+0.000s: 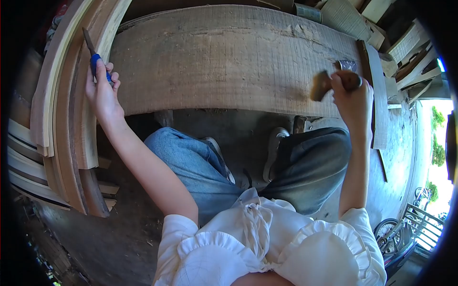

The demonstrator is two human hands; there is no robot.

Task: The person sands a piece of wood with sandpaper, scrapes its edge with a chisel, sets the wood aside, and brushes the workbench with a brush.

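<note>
Fingers of my left hand (pixel 104 92) are wrapped round the blue handle of a narrow-bladed tool (pixel 96 59), held upright over the planks at left. Its dark, thin blade tapers to a point; whether it is a knife or a chisel I cannot tell. Above the right end of the wide board, my right hand (pixel 354 97) is closed round a brown wooden-looking tool (pixel 350 81). A blurred, tan, brush-like end sticks out to the left of my fingers. Beneath lies a thick, weathered wooden board (pixel 214 62), apart from both hands.
Long planks (pixel 67 109) are stacked along the left side. A narrow plank (pixel 378 95) crosses the board's right end beside a small dark object (pixel 347 66). Scrap wood (pixel 415 52) is piled at the upper right. A bicycle (pixel 389 233) stands by a metal rack (pixel 422 224).
</note>
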